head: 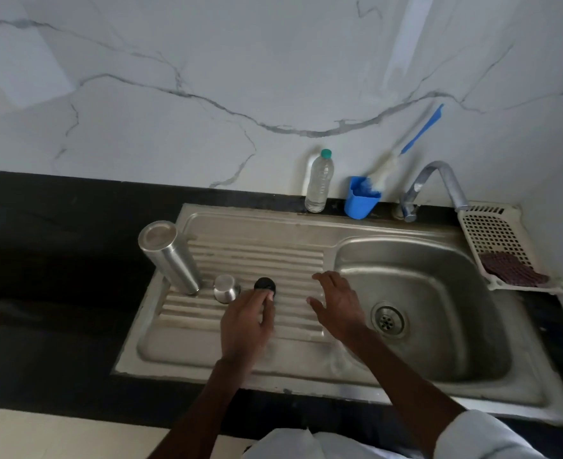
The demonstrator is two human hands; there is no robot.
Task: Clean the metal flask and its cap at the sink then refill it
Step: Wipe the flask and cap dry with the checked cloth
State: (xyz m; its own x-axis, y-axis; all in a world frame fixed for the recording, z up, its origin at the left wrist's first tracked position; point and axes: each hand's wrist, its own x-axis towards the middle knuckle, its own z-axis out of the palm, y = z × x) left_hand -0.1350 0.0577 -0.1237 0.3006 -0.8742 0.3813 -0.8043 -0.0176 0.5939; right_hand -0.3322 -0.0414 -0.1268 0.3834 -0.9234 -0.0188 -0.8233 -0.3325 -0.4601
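The metal flask (169,256) stands upside down at the left end of the ribbed draining board (257,256). Its steel cap (226,288) sits right beside it, also on the board. A small black round stopper (264,285) lies just right of the cap. My left hand (248,321) reaches over the board with its fingertips touching the black stopper; whether it grips it I cannot tell. My right hand (336,304) hovers open, fingers spread, at the edge between the draining board and the sink basin (432,293), holding nothing.
A clear plastic water bottle (319,182) and a blue cup (359,197) holding a bottle brush (402,150) stand at the back wall. The tap (439,180) arches over the basin. A white perforated rack (495,230) with a dark scrub pad (511,268) sits right. Black counter surrounds the sink.
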